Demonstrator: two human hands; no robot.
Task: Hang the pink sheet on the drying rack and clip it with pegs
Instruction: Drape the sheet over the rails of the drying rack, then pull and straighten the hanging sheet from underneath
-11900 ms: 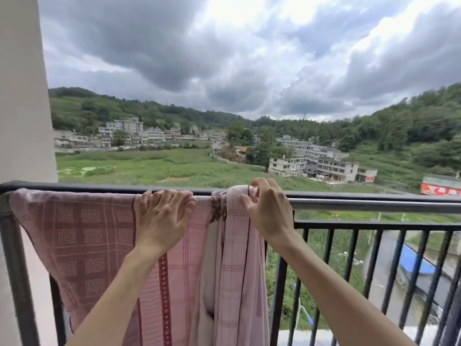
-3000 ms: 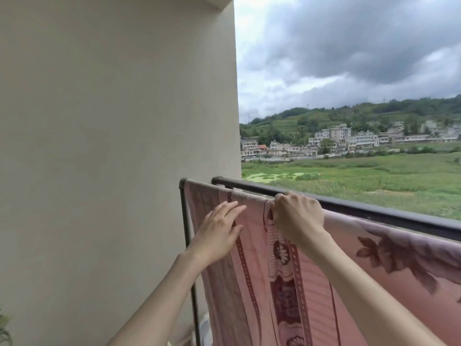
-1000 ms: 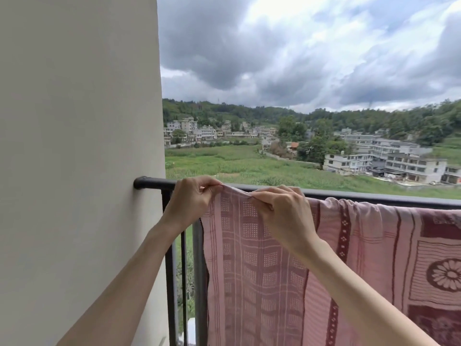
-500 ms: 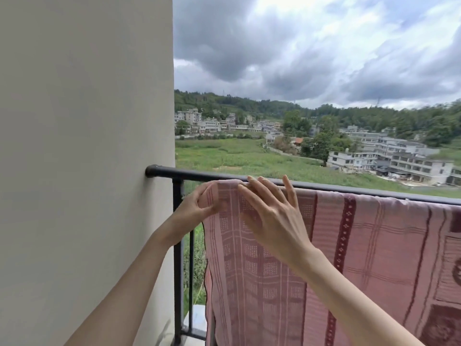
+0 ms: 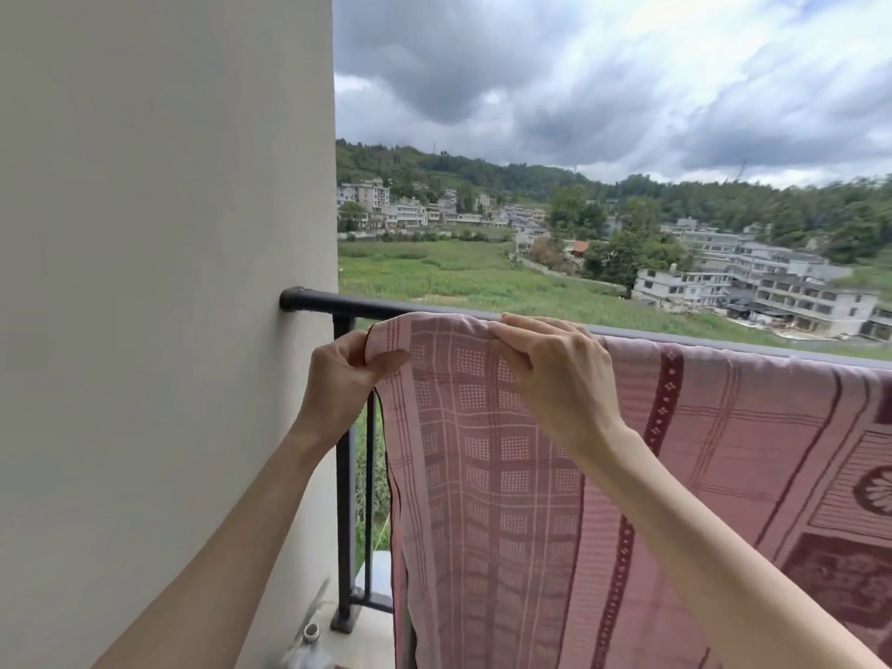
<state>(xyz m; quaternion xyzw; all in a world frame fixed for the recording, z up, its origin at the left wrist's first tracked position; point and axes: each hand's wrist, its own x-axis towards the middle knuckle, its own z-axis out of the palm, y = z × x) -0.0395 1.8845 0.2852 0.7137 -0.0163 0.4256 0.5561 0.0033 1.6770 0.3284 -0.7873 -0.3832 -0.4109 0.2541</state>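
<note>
The pink sheet (image 5: 482, 475), checked with dark red bands and flower motifs, hangs spread over a bar just inside the black balcony rail (image 5: 328, 301). My left hand (image 5: 338, 379) pinches the sheet's left top corner between thumb and fingers. My right hand (image 5: 560, 374) grips the sheet's top fold a little to the right, fingers curled over the bar. The bar under the cloth is hidden. No pegs are in view.
A beige wall (image 5: 164, 282) fills the left side, right beside my left hand. Black railing posts (image 5: 345, 499) stand below the rail. A small pale object (image 5: 309, 639) lies on the ledge at the foot of the wall. Beyond are fields and buildings.
My right hand, flat and open on the sheet half a second ago, has closed on the top fold. My left hand still holds the corner, which now stands up slightly off the bar.
</note>
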